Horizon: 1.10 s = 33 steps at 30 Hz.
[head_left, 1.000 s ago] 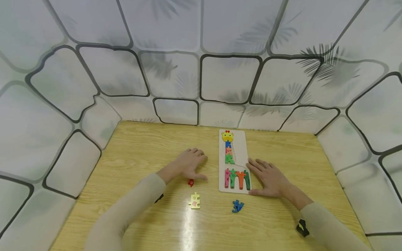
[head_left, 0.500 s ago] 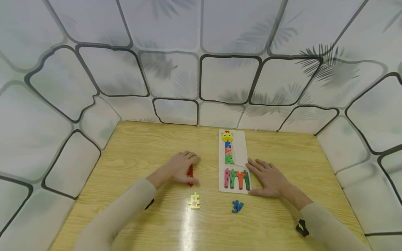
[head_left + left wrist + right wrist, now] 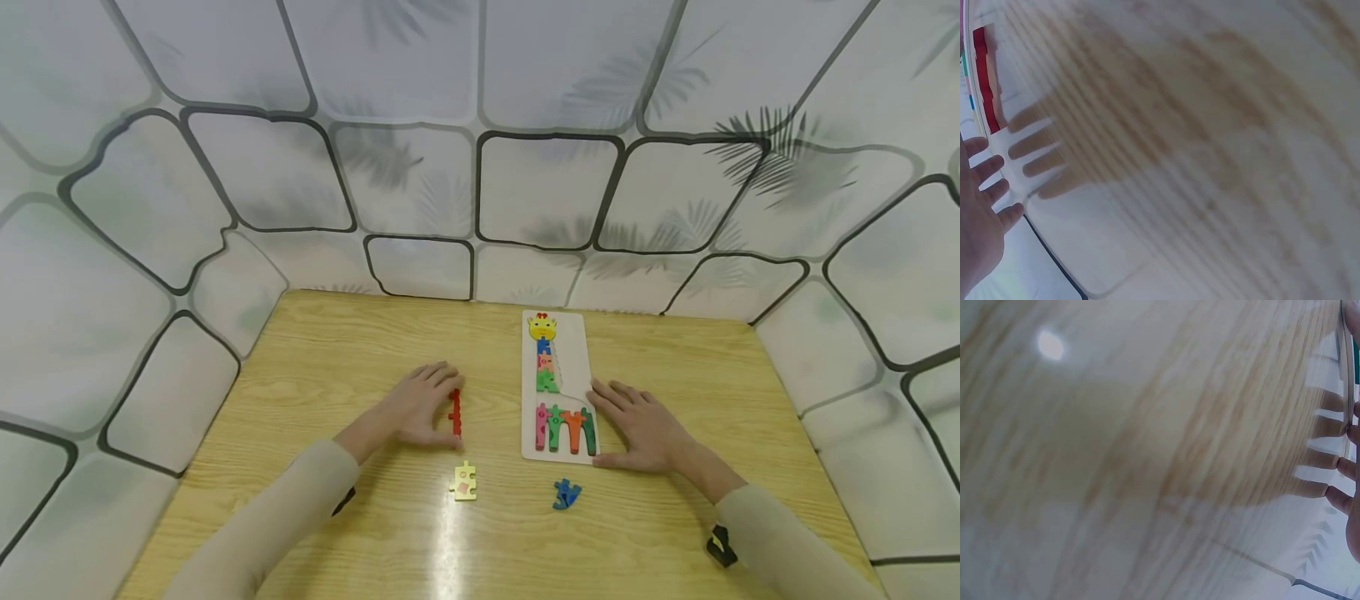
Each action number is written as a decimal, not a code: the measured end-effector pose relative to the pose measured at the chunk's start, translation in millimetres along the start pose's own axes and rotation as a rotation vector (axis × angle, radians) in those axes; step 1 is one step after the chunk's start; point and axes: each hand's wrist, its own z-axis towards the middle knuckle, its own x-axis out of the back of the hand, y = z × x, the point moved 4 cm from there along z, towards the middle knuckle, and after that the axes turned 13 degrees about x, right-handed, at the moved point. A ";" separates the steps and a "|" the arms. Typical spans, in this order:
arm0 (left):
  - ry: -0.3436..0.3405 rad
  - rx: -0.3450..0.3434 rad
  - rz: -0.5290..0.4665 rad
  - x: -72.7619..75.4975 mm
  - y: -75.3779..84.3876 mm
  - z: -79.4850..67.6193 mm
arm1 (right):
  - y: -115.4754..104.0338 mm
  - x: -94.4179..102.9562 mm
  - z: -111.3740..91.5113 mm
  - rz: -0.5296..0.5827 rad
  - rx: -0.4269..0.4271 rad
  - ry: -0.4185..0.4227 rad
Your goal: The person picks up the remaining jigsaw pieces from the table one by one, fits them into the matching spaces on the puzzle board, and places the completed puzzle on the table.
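Observation:
Left of the puzzle board, my left hand (image 3: pixel 422 406) is spread with its fingers apart and holds nothing. Right beside it a narrow red puzzle piece (image 3: pixel 456 414) stands along the gap between thumb and forefinger, and also shows as a red strip (image 3: pixel 984 78) in the left wrist view. The white giraffe puzzle board (image 3: pixel 570 346) carries a yellow head, three neck pieces and several leg pieces. My right hand (image 3: pixel 640 427) lies at the board's right edge, fingertips and thumb touching it, fingers straight. In the right wrist view only the fingers (image 3: pixel 1339 499) and part of the palm show.
A yellow puzzle piece (image 3: pixel 465 483) lies on the wooden table (image 3: pixel 360 517) in front of the red one. Further right, below the board, is a blue puzzle piece (image 3: pixel 566 493). A stone-patterned white wall (image 3: pixel 551 192) encloses the table's back and sides.
My left hand has drawn back to the left and uncovered most of the red puzzle piece. The right hand and the board have stayed in place.

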 end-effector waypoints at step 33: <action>0.048 0.030 0.051 -13.3 -3.0 -8.5 | -1.3 1.2 -0.4 -0.006 0.001 0.011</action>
